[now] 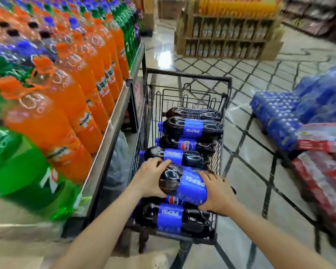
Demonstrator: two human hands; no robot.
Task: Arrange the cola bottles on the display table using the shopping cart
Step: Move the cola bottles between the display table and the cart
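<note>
Head view: you have one cola bottle (pixel 182 184) lying on its side between both hands, low in the centre of the frame, just above the other bottles in the shopping cart (pixel 186 78). Your left hand (pixel 150 177) wraps the dark shoulder end with curled fingers; your right hand (pixel 216 193) cups the base end beside the blue label, fingers curved round it. Gripping at both ends looks sensible: the bottle is big and smooth, and a grip at each end should keep it from rolling or slipping as you raise it.

The remaining cola bottles (pixel 190 129) lie crosswise in the cart, packed side by side from near to far, which probably stops them from rolling.

The display table (pixel 113 123) runs up the left of the frame, its metal edge just beside the cart. Orange soda bottles (pixel 85 105) stand upright in rows along that edge, with green bottles (pixel 17 171) at lower left and further back at upper left. No free spot for cola is visible from here.

The floor (pixel 246 144) is glossy tile with dark diagonal lines. Shrink-wrapped blue packs (pixel 283 113) and red packs (pixel 322 177) are stacked at right; a wooden drinks stand (pixel 229 30) fills the upper centre.
</note>
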